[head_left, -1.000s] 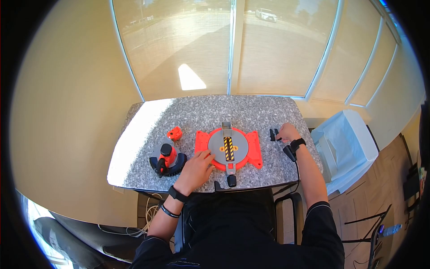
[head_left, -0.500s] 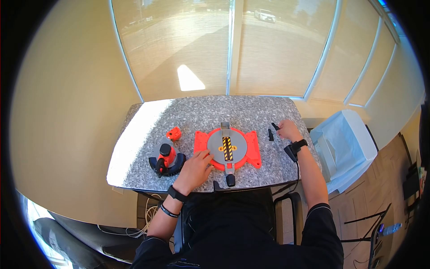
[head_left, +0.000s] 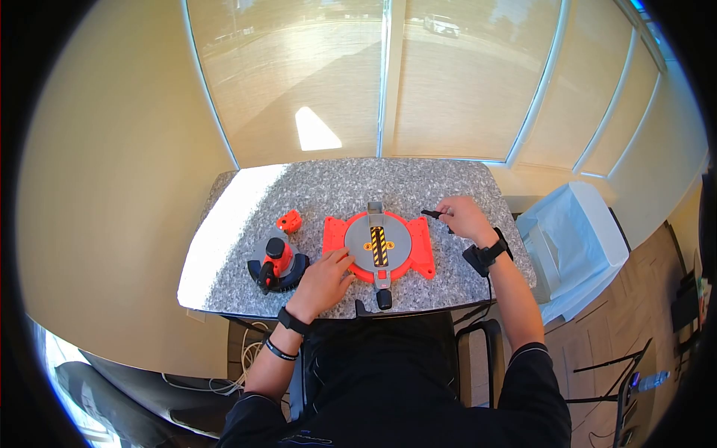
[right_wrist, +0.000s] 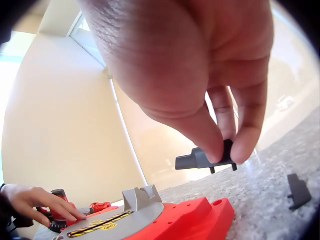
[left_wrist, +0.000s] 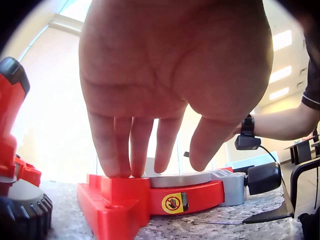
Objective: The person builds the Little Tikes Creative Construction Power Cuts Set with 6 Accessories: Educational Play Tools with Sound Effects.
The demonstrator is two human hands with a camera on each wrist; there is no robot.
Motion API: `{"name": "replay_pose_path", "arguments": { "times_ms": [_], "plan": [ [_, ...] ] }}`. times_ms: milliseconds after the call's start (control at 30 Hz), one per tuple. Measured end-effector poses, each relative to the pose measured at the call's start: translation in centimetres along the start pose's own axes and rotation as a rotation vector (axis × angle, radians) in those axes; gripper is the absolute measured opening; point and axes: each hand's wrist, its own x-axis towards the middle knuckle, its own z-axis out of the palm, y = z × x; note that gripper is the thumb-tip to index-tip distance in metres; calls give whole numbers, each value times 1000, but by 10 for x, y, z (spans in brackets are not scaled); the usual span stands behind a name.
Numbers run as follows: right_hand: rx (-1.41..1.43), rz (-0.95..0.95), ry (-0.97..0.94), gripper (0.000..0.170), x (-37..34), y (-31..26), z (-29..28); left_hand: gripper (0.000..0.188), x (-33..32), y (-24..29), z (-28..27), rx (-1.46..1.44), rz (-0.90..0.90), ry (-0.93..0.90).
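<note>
At the far side I see window shades point(head_left: 478, 97), a car point(head_left: 441, 26) showing through; to my right, a bin with a pale blue liner point(head_left: 582, 239) and a bottle point(head_left: 653, 381); near left, white cable point(head_left: 246, 364).

Seeing a black hand barred by a red ring on the square yellow sticker point(left_wrist: 173, 203) at the near left rim of the red plastic base point(left_wrist: 117, 195). Finding diagonal black-and-yellow stripes point(head_left: 379, 250) between round yellow emblems point(head_left: 390, 246), too small to read, on the round grey disc point(head_left: 358, 243). Noticing unreadable pale lettering point(head_left: 308, 441) on the black fabric shirt point(head_left: 418, 411).
</note>
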Motion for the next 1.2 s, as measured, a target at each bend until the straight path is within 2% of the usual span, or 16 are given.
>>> {"name": "replay_pose_path", "arguments": {
  "times_ms": [133, 333, 433, 633, 1200],
  "plan": [
    [39, -95, -26, 14, -2, -18, 3, 40, 0, -1, -2, -31, -27, -8],
    [79, -130, -61, 15, -4, -35, 13, 40, -1, -1, -8, -53, -44, -4],
    [94, -168, -65, 14, -1, -25, 27, 40, -1, -1, -10, -41, -29, 9],
    [133, -142, -122, 15, -5, -34, 29, 35, -3, -6, -5, 12, -18, 12],
    [114, -177, -108, 14, -4, -34, 38, 32, -1, -3, -7, -10, -60, -14]
  ]
}}
